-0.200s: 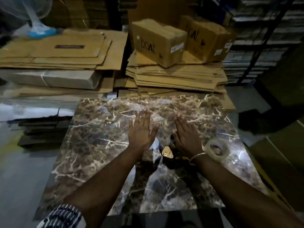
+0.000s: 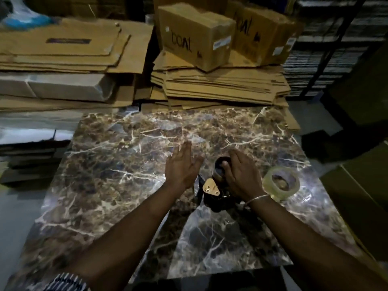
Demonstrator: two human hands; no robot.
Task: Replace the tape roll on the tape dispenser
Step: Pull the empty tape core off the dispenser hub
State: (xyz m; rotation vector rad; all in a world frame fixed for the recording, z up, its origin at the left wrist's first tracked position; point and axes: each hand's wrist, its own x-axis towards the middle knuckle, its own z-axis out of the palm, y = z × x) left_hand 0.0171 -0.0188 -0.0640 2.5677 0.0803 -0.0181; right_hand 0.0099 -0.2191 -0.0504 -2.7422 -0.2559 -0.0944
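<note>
While flattened cardboard sheets lie stacked beyond the far left edge of the marble slab, a blue-based object sits blurred at the top left corner of the view. A striped sleeve shows at the near left corner. Over the middle of the slab the left hand hovers with its fingers straight and slightly spread, gripping nothing, just left of the tape dispenser. That black dispenser rests on the slab a little right of centre, a tan metal plate on its side facing up. Its dark roll core stands at the far end, and the right hand curls round it, thumb pressed against the core's rim. A thin bangle circles that wrist. Near the right edge a clear tape roll lies flat, close to the right wrist but apart from it. Behind the far edge, two boxes marked "boat" sit atop more folded cardboard.
</note>
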